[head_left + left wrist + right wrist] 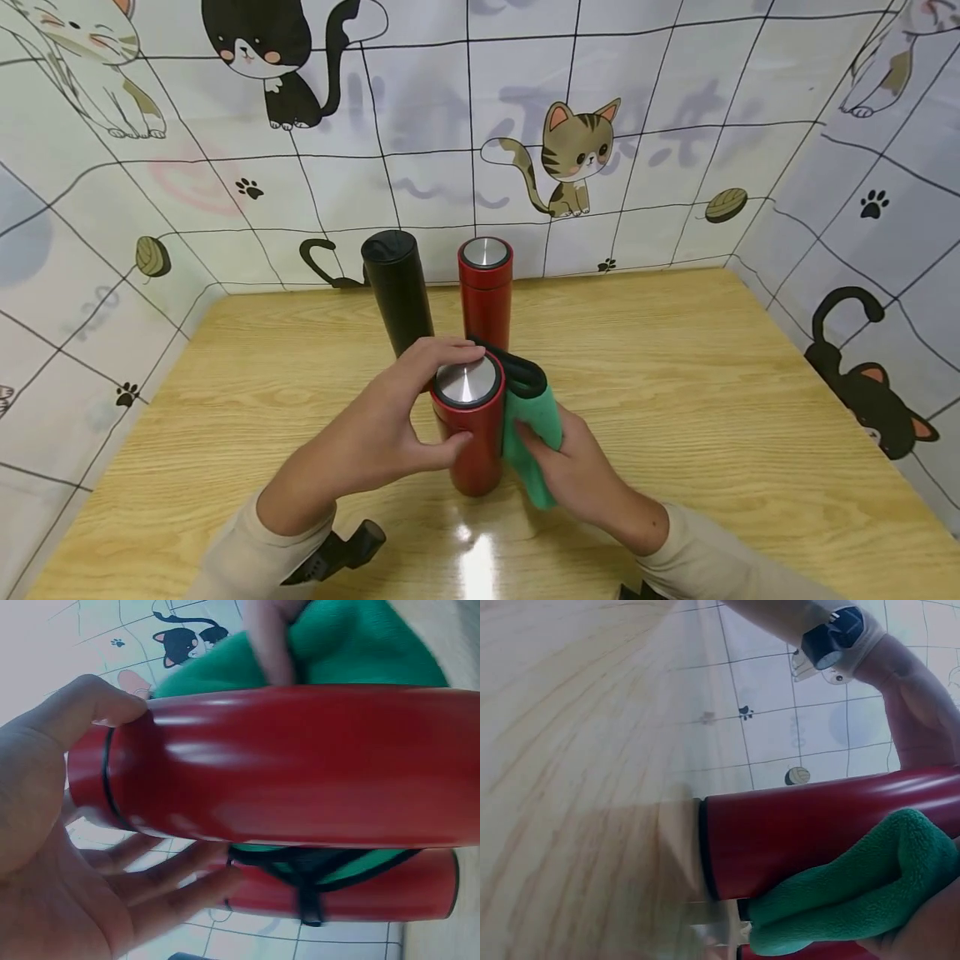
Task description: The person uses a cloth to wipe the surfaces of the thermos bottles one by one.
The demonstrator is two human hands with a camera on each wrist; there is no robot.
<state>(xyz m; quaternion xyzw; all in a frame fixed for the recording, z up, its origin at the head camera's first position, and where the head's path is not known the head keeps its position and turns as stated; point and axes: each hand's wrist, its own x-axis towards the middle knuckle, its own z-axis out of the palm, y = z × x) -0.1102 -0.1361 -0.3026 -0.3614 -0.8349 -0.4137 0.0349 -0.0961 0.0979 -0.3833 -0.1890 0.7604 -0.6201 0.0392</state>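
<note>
A red thermos bottle [478, 462] with a silver-topped lid stands upright in front of me. My left hand [375, 429] grips it near the top, the thumb on the near side and the fingers round the far side of the lid. In my right hand [581, 475] is a green fleecy cloth [538, 425] with black edging, held folded against the bottle's right side. The left wrist view shows the cloth behind the red bottle [300, 765], and the black edging forms a loop with a short strap. The palm side of the right hand is mostly hidden.
Behind the front bottle stand a black bottle [399, 287] on the left and a second red bottle [486, 304]. They share a wooden table [675, 392]. A cat-print curtain [427, 108] closes off the back and sides. A black device [341, 550] sits at the left wrist.
</note>
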